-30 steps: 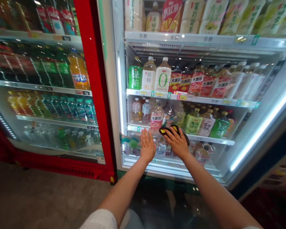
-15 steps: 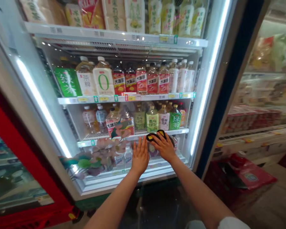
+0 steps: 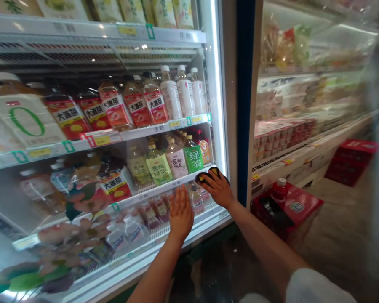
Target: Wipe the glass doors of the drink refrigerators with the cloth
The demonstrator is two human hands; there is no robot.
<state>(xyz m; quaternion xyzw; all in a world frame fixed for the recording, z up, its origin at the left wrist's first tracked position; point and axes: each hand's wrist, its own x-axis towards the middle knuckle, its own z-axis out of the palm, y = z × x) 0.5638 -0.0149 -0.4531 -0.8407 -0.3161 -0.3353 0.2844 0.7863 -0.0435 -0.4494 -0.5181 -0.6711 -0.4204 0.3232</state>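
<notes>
My left hand (image 3: 180,212) lies flat with its fingers stretched out, apparently against the glass door of a lit drinks cooler. Beside it, my right hand (image 3: 219,189) has its fingers bent over a black, rounded object (image 3: 202,177) with yellow patches, whose kind I cannot make out. Behind the glass, a green tea bottle (image 3: 193,155) and a pink-labelled bottle (image 3: 177,162) stand on the shelf just above my hands. A pale green bottle (image 3: 158,166) is to their left. Small bottles (image 3: 196,200) show on the lowest shelf between my hands.
Iced tea bottles (image 3: 135,103) line the shelf above. A flower decal or reflection (image 3: 58,233) covers the lower left glass. At right, red boxes (image 3: 350,162) and a red carton with a bottle (image 3: 279,191) stand below an open chilled shelf (image 3: 278,145).
The view has turned right and come closer to the cooler. Both hands are farther right against the shelves, the right one still on the black object. The left hand sits slightly lower.
</notes>
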